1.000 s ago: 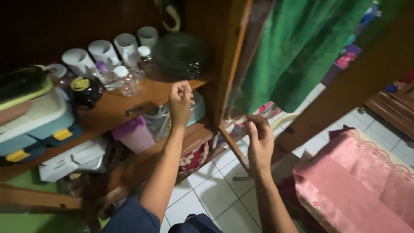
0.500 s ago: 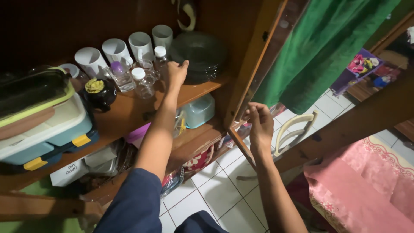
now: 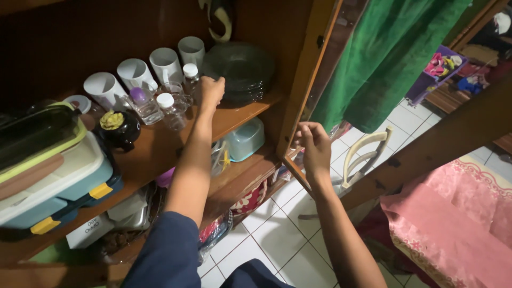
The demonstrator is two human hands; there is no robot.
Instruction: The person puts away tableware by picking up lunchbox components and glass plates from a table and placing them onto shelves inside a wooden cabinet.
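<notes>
Change: your left hand [image 3: 211,90] has risen from the shelf edge to the upper shelf [image 3: 234,114]; your right hand [image 3: 314,146] stays on the door edge
Left hand: fingers curled loosely, touching the near rim of the dark plates [image 3: 240,69]; you cannot tell if it grips them
Right hand: pinching the lower edge of the open cabinet door [image 3: 314,80]
Plates: stacked at the far right of the upper shelf
Cups: white cups [image 3: 136,72] lie in a row on their sides, mouths facing you, nothing showing inside
Bottles: small clear bottles [image 3: 169,109] just left of your hand; contents unclear
Lunch boxes: stacked boxes [image 3: 50,176] at left, lids clipped shut
Lower shelf: pale blue tub [image 3: 246,138], upturned
</notes>
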